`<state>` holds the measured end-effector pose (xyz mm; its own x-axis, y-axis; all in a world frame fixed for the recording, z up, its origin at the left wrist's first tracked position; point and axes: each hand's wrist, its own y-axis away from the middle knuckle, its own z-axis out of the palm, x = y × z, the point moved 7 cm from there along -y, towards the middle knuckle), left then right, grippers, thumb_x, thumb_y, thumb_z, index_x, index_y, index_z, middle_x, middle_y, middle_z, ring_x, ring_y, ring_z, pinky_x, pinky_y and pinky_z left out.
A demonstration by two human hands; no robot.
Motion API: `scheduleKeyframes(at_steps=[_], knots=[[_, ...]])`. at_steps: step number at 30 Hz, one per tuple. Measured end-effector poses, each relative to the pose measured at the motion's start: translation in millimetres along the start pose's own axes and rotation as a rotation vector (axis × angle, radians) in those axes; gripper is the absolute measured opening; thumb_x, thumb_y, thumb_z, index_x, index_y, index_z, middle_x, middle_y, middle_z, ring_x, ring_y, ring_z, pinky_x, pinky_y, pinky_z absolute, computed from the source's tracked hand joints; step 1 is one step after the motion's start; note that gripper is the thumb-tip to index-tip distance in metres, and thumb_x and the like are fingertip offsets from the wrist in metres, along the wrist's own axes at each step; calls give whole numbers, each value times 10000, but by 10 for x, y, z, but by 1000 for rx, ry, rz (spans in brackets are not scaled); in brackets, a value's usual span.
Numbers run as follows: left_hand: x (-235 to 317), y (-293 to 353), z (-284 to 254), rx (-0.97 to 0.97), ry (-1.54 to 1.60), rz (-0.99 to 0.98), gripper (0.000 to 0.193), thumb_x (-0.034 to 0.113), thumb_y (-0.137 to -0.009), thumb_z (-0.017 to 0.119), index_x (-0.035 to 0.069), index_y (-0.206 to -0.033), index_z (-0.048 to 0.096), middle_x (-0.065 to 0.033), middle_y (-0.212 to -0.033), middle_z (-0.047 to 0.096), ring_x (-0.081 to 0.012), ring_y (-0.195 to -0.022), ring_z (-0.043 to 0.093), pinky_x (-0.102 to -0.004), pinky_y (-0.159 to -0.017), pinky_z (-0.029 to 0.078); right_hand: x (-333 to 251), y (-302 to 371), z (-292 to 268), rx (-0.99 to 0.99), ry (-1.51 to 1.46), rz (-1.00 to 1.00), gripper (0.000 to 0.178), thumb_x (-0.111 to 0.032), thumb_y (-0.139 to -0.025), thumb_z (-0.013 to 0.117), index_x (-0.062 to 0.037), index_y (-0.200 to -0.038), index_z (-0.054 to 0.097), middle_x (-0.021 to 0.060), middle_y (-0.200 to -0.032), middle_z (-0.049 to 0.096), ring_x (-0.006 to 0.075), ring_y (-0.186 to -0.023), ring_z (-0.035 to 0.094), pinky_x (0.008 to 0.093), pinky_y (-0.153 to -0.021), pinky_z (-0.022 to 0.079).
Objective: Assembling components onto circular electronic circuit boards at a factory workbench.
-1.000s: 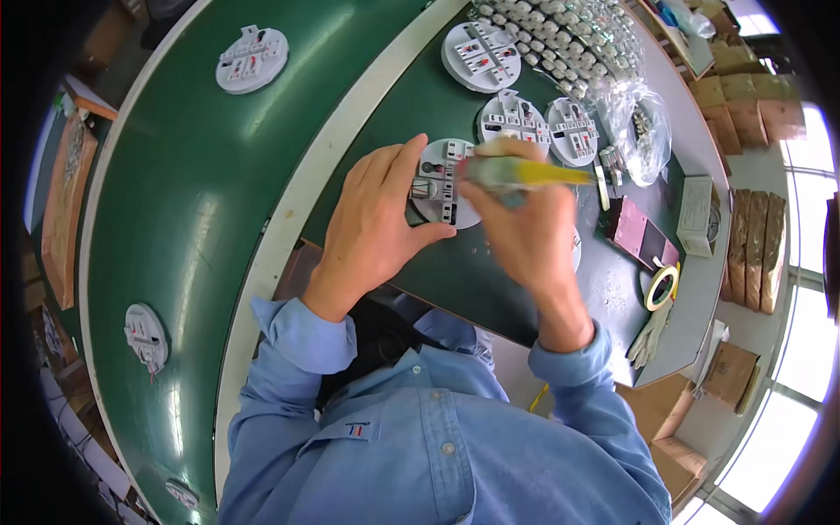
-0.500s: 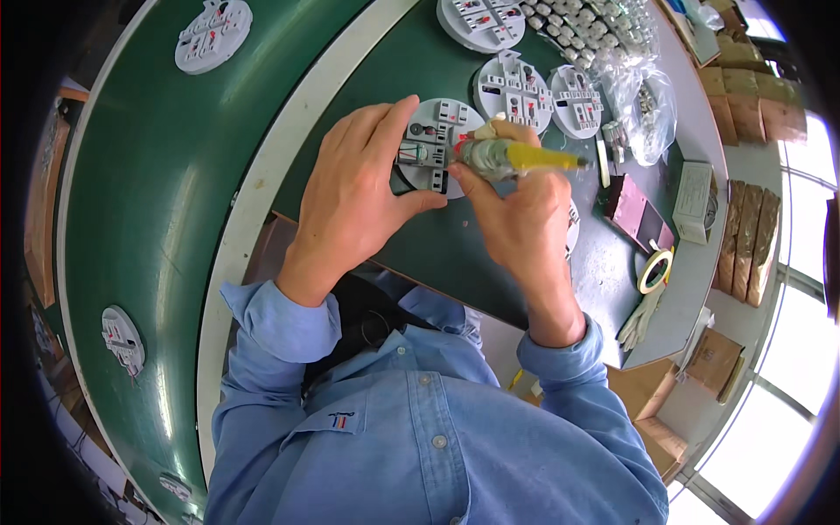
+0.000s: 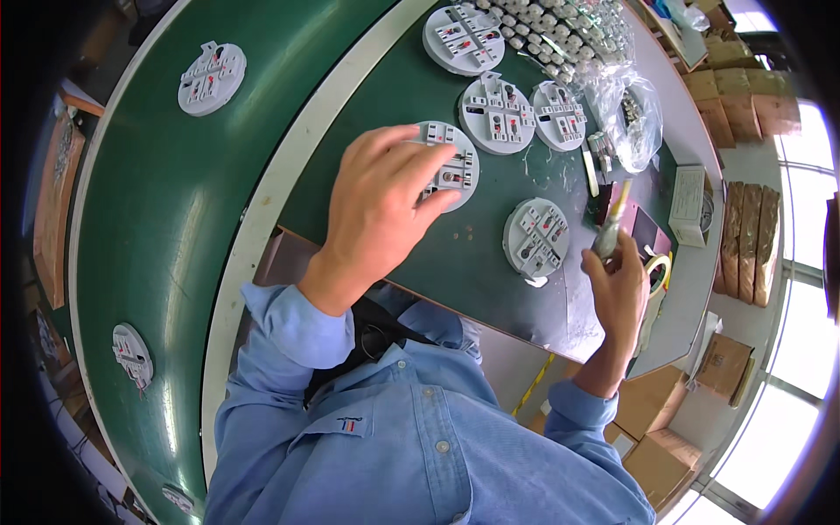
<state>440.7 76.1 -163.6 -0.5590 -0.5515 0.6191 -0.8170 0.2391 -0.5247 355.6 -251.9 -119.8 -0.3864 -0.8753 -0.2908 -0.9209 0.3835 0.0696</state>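
Note:
My left hand (image 3: 381, 197) has its fingers apart over a round grey-white disc (image 3: 466, 144) with small blocks and red and dark parts on it, hiding its left side. Whether the fingertips touch the disc I cannot tell. My right hand (image 3: 623, 284) is closed around the clear greyish handle of a screwdriver (image 3: 610, 229), its yellow shaft pointing away from me. Left of that hand lies another round disc (image 3: 536, 236) with similar parts. Beyond both hands sit more of these discs, among them one disc (image 3: 497, 114), a smaller disc (image 3: 560, 115) and a far disc (image 3: 464, 40).
A green conveyor belt (image 3: 254, 166) curves along the left, carrying several discs. Bagged white parts (image 3: 560, 39) and a clear plastic bag (image 3: 643, 131) lie at the back right. A tape roll (image 3: 658, 273) and an open white box (image 3: 691, 206) are at the right. Cardboard cartons (image 3: 652, 402) stand below.
My right hand has moved right, away from the disc, and the screwdriver now points away from me. My left hand's fingers have shifted over the disc. The disc near the right hand is now uncovered.

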Motion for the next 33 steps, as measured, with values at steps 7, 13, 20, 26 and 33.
scheduleKeyframes(at_steps=[7,13,20,26,33], knots=[[29,-132,170,30,20,-3,222,87,-779,901,77,-981,809,-63,-910,780,-305,-1026,711,-449,-998,513,353,-124,72,63,60,36,456,-258,-901,855,-12,-1265,733,136,-906,754,177,-822,734,395,-766,575],[96,-47,97,-5,-19,-6,147,83,-793,894,84,-907,801,-47,-873,780,-265,-958,730,-493,-1053,497,87,-1139,-315,260,-273,-219,259,-220,-951,774,-4,-1094,761,192,-914,770,356,-814,755,399,-748,570],[61,-62,125,-10,-9,15,123,104,-808,892,106,-902,814,-13,-920,810,-223,-978,748,-514,-1142,468,511,-3217,486,159,4,-334,361,-259,-974,681,-45,-1259,738,237,-1144,774,431,-1068,745,513,-931,569],[93,-82,67,-58,-25,-29,450,222,-773,939,124,-1190,801,-63,-1193,793,-278,-1194,693,-551,-1153,457,915,-3497,724,151,-229,-237,423,-179,-1008,689,22,-1380,695,188,-1188,796,290,-1102,756,389,-996,563],[-34,-53,-61,-226,-159,31,630,367,-793,924,76,-1323,750,-174,-1366,710,-332,-1266,669,-474,-1077,538,934,-3453,754,168,-503,-232,425,-181,-1010,739,47,-1368,721,179,-1284,789,233,-1165,738,351,-1028,551]])
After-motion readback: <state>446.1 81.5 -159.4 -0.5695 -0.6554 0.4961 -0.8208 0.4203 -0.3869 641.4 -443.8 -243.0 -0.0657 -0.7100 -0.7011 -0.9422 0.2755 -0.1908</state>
